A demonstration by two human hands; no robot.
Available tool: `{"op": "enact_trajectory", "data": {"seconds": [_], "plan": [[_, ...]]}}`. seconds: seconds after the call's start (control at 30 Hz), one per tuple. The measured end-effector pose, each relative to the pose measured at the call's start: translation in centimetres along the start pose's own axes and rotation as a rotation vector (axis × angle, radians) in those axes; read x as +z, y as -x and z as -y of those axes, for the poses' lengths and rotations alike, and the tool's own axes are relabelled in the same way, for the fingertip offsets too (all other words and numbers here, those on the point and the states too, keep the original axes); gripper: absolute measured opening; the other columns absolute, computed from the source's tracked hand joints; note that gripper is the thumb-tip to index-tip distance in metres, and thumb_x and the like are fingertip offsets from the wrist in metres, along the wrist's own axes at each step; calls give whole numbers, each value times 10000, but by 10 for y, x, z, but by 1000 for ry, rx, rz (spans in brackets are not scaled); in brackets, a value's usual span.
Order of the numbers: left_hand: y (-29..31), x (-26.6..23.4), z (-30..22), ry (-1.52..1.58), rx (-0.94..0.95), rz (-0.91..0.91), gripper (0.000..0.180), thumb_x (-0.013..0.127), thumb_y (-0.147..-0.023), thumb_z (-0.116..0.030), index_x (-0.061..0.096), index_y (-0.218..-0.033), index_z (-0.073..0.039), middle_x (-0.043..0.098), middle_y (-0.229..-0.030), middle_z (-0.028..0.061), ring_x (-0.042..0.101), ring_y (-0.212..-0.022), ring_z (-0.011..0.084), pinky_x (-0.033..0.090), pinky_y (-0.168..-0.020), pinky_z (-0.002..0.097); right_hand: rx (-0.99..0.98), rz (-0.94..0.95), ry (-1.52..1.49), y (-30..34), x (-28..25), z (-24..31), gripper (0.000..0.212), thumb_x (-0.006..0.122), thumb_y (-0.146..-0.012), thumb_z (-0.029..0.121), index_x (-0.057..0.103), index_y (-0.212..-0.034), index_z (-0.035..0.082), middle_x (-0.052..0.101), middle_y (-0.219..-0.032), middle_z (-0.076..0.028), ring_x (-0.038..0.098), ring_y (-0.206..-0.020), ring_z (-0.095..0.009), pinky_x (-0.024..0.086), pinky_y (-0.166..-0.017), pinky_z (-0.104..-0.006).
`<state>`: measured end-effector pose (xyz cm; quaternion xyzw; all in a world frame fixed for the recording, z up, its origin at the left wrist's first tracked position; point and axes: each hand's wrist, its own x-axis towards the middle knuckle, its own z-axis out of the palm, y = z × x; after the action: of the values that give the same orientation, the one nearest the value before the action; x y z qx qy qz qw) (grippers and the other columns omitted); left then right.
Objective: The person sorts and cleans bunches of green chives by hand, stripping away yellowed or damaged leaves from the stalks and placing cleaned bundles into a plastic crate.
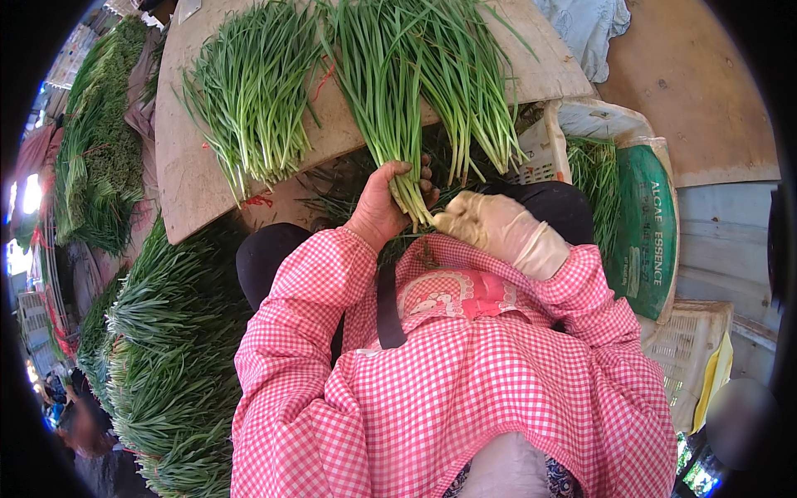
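Observation:
A bunch of garlic chives [378,95] lies with its green leaves on the board, its pale stem ends pointing toward me over the edge. My left hand [378,206], bare, is wrapped round the stems near their lower ends. My right hand [502,231] wears a pale, thin glove. Its fingers are curled closed at the tips of the same stems, pinching there; the fingertips are partly hidden. Beside the held bunch on the right is a looser pile of chives [469,91]. To the left, another pile of chives [261,91] rests on the board.
The wooden board [187,166] spans the space before my knees. Red ties [257,201] lie at its edge. A white crate [540,153] with chive scraps and a green panel [643,241] stands right. Bundled chives [174,332] are stacked left. A pale cloth [585,33] lies at the back.

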<state>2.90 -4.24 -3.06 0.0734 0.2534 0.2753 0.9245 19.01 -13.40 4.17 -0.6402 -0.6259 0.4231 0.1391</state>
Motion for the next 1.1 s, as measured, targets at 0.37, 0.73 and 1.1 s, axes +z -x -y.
{"op": "enact_trajectory", "data": {"seconds": [0.37, 0.73, 1.1], "plan": [[-4, -1, 1, 9, 37, -18, 392, 481, -750, -194, 496, -1087, 5, 566, -867, 117, 545, -770, 222, 460, -772, 367, -16, -125, 241, -30, 23, 12, 336, 477, -852, 386, 597, -846, 73, 616, -783, -141, 593, -759, -332, 459, -661, -415], [0, 5, 0, 45, -8, -53, 369, 465, -789, -267, 511, -1054, -15, 591, -955, 125, 578, -864, 268, 482, -778, 407, -319, -419, 160, -45, 3, 16, 157, 570, -831, 219, 546, -901, 81, 590, -737, -54, 561, -614, -184, 446, -566, -301], [-4, 3, 2, 68, 27, -38, 421, 440, -792, -278, 506, -1097, 4, 588, -1029, 163, 576, -922, 286, 427, -890, 421, -296, 507, -894, -51, 18, -6, 152, 550, -858, 180, 488, -768, 76, 460, -692, 45, 422, -645, -73, 388, -606, -231]]}}
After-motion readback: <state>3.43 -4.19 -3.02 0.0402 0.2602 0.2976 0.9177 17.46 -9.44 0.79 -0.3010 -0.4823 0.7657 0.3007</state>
